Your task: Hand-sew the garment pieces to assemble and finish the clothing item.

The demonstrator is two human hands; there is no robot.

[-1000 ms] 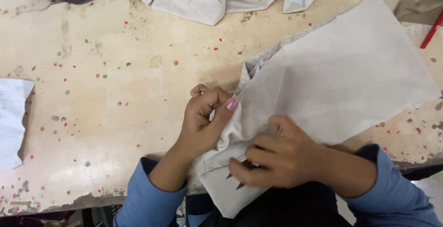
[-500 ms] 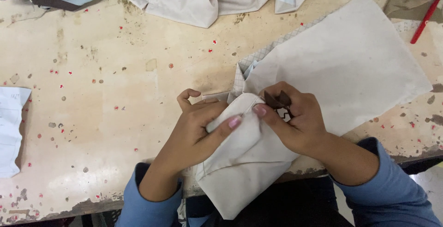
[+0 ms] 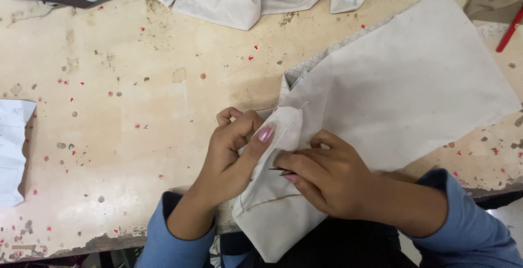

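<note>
My right hand (image 3: 327,178) has slid down to mid-frame, its fingers (image 3: 297,164) pinching a dark needle (image 3: 277,169) against the folded beige cloth (image 3: 403,99) my left hand (image 3: 234,151) grips.

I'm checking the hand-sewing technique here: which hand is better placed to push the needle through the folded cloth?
Probably the right hand: it pinches the thin needle against the folded cloth, which the left hand pins.
</note>
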